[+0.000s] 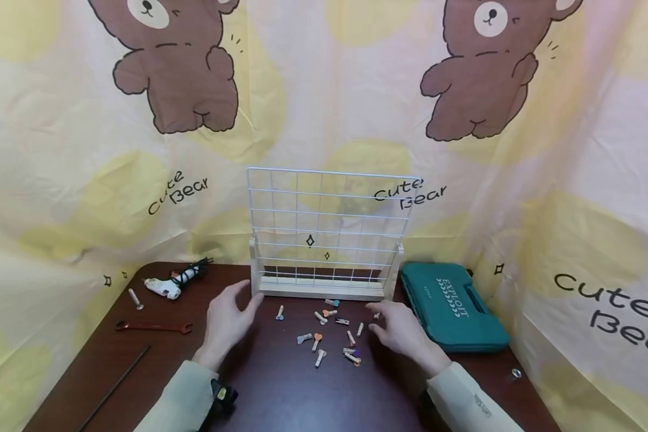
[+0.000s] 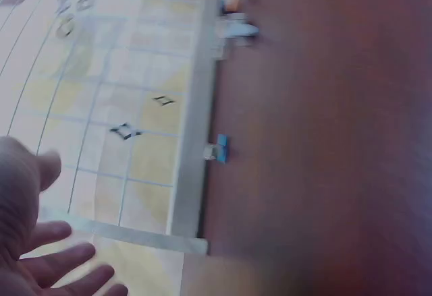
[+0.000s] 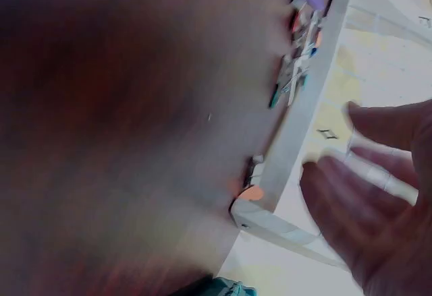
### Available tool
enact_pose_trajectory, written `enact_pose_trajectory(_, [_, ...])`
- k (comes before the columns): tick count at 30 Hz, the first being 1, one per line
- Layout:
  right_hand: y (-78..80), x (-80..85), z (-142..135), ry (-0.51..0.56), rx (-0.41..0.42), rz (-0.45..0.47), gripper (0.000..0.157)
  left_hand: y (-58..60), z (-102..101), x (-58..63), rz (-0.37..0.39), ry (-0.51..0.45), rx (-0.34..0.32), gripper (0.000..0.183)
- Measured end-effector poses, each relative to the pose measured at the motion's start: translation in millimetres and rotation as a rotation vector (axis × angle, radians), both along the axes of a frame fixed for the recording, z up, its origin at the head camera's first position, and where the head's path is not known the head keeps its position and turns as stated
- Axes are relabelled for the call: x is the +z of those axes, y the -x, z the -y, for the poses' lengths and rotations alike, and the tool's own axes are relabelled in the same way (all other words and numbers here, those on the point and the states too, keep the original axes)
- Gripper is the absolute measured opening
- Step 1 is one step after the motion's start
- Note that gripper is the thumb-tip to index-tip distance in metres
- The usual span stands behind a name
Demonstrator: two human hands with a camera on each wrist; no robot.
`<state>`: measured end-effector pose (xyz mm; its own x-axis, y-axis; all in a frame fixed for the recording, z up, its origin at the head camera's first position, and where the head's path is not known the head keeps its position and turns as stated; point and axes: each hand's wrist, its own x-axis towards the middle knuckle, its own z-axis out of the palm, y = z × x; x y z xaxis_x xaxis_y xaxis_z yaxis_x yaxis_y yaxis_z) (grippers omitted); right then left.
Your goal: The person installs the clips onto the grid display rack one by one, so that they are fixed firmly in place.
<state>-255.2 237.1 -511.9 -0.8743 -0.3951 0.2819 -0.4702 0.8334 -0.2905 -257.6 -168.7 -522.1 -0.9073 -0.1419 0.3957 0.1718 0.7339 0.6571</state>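
Observation:
A white wire grid (image 1: 329, 231) stands upright in a pale wooden base (image 1: 324, 291) at the back of the table. My left hand (image 1: 229, 321) is beside the base's left end, thumb and fingers spread, nothing in it. On the other side, my right hand (image 1: 402, 330) reaches toward the base's right end with loosely bent fingers and holds nothing. A small clothespin with an orange end (image 3: 252, 193) lies by that corner, close to its fingertips in the head view. Several more little wooden clothespins with coloured ends, one of them blue (image 1: 279, 312), are scattered between the hands.
A green tool case (image 1: 453, 307) lies at the right, with a small metal piece (image 1: 516, 373) nearer me. Along the left are a white glue gun (image 1: 164, 288) with a black cord, a bolt (image 1: 135, 298), a red wrench (image 1: 153, 327) and a thin dark rod (image 1: 113, 387). A curtain hangs behind.

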Motion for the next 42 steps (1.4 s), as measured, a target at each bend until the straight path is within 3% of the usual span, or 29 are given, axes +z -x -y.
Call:
enact_pose_trajectory(5, [19.9,-4.7,6.4,-0.111,0.2,0.065,0.031,29.1,-6.7,5.0,-0.022,-0.297,0.079,0.037])
enact_pose_trajectory(12, [35.9,-16.2,9.6,-0.179,0.283,0.08,0.023,52.0,-15.9,3.4,-0.044,-0.46,0.089,0.038])
enact_pose_trajectory(20, [38.9,-19.9,6.5,-0.181,0.267,0.051,0.01,60.4,-16.9,-2.7,-0.093,-0.444,0.13,0.031])
enact_pose_trajectory(28, [37.6,-11.0,1.7,-0.034,0.258,0.101,0.011,60.8,-14.4,-8.1,-0.116,-0.424,0.142,0.03])
enact_pose_trajectory(32, [34.7,1.0,5.7,0.051,0.241,0.139,0.018,60.0,-13.7,-8.0,-0.112,-0.421,0.145,0.03])
enact_pose_trajectory(37, [32.5,21.4,13.6,0.153,0.241,0.186,0.013,60.0,-13.7,-8.1,-0.123,-0.417,0.146,0.029])
enact_pose_trajectory(42, [34.2,47.5,24.1,0.23,0.29,0.188,0.013,60.3,-13.8,-8.1,-0.127,-0.416,0.149,0.029])
